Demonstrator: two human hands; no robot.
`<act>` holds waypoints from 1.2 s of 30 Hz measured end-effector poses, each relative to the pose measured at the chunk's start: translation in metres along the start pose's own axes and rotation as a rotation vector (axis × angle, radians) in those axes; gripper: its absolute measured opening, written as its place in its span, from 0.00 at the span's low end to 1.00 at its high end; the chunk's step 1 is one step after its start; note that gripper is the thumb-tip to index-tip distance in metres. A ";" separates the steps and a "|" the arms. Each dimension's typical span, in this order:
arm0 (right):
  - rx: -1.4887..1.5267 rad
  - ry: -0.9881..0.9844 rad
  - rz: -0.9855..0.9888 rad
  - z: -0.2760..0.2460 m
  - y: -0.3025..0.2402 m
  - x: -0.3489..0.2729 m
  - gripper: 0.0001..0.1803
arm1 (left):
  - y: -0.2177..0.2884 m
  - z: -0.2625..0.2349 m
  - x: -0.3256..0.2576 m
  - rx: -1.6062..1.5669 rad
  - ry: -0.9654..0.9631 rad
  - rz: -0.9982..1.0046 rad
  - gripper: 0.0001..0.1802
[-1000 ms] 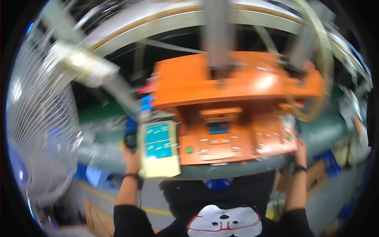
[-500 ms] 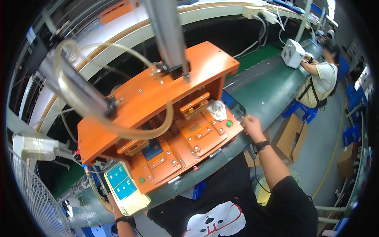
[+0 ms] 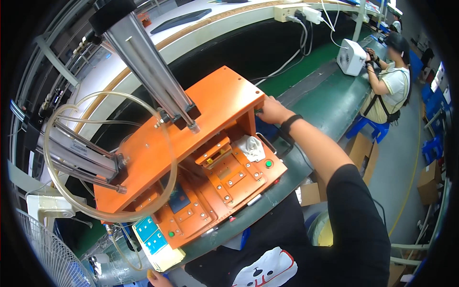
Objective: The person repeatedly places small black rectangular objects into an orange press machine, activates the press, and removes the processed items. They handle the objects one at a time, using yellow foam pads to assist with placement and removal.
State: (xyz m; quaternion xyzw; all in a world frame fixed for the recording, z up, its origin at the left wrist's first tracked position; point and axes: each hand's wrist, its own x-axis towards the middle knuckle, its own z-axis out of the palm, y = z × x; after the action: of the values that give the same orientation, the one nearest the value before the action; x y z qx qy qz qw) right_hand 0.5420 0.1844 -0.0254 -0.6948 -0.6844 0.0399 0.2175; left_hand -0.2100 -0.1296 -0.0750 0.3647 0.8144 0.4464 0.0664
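Observation:
My right hand [image 3: 276, 111] reaches to the right end of the orange press [image 3: 224, 93], its fingers curled at the upright beneath the top plate. What the fingertips hold there is hidden. Only a small part of my left hand [image 3: 155, 279] shows at the lower edge, below a stack of cream sheets [image 3: 168, 258] with blue cards [image 3: 149, 235] on top; a fingertip looks yellow. On the press bed lie a dark blue plate [image 3: 179, 201] on the left and a crumpled white cloth [image 3: 251, 147] at the right. Green buttons [image 3: 268, 163] sit at its front corners.
Two metal air cylinders [image 3: 148, 62] and a looped clear hose [image 3: 52, 167] rise over the press. A wire fan guard [image 3: 45, 248] stands at the lower left. Along the green bench [image 3: 320, 115], a person [image 3: 387, 81] sits by a white boxy device [image 3: 351, 57]. Cardboard boxes [image 3: 313, 192] stand below.
My right hand has gone from the press's front right corner up and back to its right upright. My left hand has dropped toward the lower edge. The view has shifted.

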 end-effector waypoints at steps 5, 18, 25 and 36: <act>0.142 0.009 -0.117 0.080 0.064 0.062 0.29 | -0.013 0.007 -0.077 -0.049 -0.129 -0.201 0.21; 0.077 0.086 -0.279 -0.030 0.032 -0.023 0.15 | 0.043 0.056 -0.118 0.164 -0.846 0.303 0.18; 0.802 0.283 0.080 -0.171 -0.054 -0.222 0.14 | 0.053 0.103 -0.125 0.042 -1.029 0.407 0.22; 0.519 -0.167 -0.925 -0.156 -0.276 -0.243 0.08 | 0.070 0.089 -0.114 -0.044 -1.189 0.528 0.20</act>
State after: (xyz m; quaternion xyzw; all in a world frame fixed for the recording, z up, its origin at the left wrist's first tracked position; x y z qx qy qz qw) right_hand 0.3243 -0.0980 0.1547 -0.2384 -0.9017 0.1629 0.3218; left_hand -0.0511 -0.1205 -0.0987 0.7358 0.5124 0.1864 0.4016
